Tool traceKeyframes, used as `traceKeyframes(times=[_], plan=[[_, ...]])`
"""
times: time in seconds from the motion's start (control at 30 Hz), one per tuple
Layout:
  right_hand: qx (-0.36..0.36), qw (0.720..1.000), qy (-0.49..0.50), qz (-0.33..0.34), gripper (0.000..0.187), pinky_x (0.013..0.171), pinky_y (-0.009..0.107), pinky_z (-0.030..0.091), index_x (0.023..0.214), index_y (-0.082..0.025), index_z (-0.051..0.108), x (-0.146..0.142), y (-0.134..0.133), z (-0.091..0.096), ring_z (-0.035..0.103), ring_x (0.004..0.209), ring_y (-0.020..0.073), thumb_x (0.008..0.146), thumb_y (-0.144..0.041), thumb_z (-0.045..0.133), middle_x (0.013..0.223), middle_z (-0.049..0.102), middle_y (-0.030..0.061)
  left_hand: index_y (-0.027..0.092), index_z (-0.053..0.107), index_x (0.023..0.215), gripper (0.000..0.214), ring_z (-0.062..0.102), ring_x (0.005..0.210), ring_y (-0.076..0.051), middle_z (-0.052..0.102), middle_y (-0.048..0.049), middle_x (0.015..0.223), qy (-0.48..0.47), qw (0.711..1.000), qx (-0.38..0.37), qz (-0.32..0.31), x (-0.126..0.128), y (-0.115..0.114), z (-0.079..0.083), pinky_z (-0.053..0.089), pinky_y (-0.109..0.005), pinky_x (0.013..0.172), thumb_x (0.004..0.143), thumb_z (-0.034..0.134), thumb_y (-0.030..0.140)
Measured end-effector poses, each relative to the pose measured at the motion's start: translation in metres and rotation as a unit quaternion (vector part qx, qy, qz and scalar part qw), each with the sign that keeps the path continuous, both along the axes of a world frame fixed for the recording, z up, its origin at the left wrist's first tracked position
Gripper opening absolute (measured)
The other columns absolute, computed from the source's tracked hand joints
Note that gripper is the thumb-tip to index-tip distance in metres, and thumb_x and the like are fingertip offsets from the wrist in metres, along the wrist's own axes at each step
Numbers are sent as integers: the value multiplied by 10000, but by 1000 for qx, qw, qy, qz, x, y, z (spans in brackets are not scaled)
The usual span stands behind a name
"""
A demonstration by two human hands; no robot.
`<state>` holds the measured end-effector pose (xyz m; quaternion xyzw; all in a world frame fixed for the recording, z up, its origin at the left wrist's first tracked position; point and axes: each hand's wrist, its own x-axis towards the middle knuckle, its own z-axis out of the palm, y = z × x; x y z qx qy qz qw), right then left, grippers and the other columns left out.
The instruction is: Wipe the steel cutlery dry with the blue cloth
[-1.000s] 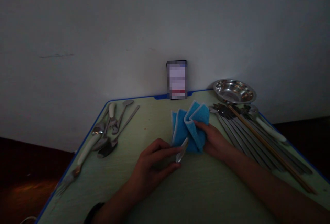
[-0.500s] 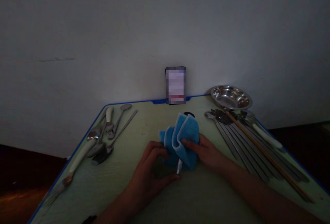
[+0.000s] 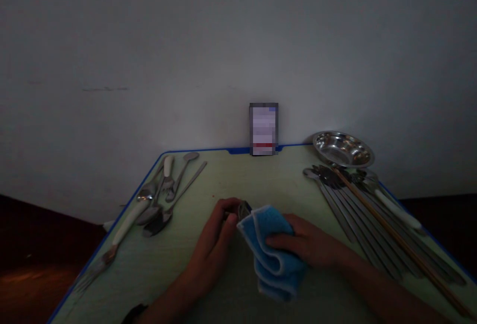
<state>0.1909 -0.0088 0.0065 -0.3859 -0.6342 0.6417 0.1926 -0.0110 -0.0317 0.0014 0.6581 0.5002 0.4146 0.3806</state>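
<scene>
My left hand (image 3: 218, 237) is closed round a small metal utensil, probably a spoon (image 3: 244, 209), whose shiny end shows just above my fingers. My right hand (image 3: 305, 244) grips a folded blue cloth (image 3: 270, 252) with a pale edge and presses it against that utensil. Both hands rest low over the pale green table (image 3: 238, 180), near its middle. Most of the utensil is hidden by the cloth and my fingers.
Several spoons and forks (image 3: 156, 204) lie at the table's left edge. A row of long metal spoons and wooden chopsticks (image 3: 372, 214) lies at the right, behind them a steel bowl (image 3: 343, 148). A blurred card (image 3: 264, 129) leans on the wall.
The cloth has come down from standing upright and slid toward me along the utensil. My left hand has turned so the utensil's end now points away from me.
</scene>
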Motion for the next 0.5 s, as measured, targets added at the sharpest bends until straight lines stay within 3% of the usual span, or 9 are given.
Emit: traceKeyframes(times=[0.17, 0.37, 0.5], plan=[[30, 995, -33, 85, 184, 572, 198, 355, 680, -170, 503, 5, 1, 5, 427, 596, 83, 747, -331, 559, 648, 472, -40, 199, 534, 811, 197, 534, 681, -144, 543, 5, 719, 18, 1000, 10, 22, 2, 3, 1, 435, -251, 630, 895, 388, 303], [37, 991, -44, 122, 163, 563, 198, 361, 693, -170, 525, 7, 2, 6, 437, 587, 84, 748, -322, 549, 646, 481, -39, 196, 594, 854, 235, 554, 712, -146, 587, -9, 751, 19, 998, 58, 11, 0, 3, 4, 438, -250, 641, 894, 385, 295], [83, 988, -70, 113, 184, 585, 208, 374, 715, -167, 547, 6, 2, 6, 482, 618, 98, 765, -344, 543, 675, 522, -26, 195, 625, 914, 214, 588, 707, -150, 631, -14, 773, 22, 999, 40, -4, -3, 1, 5, 456, -252, 616, 863, 443, 296]])
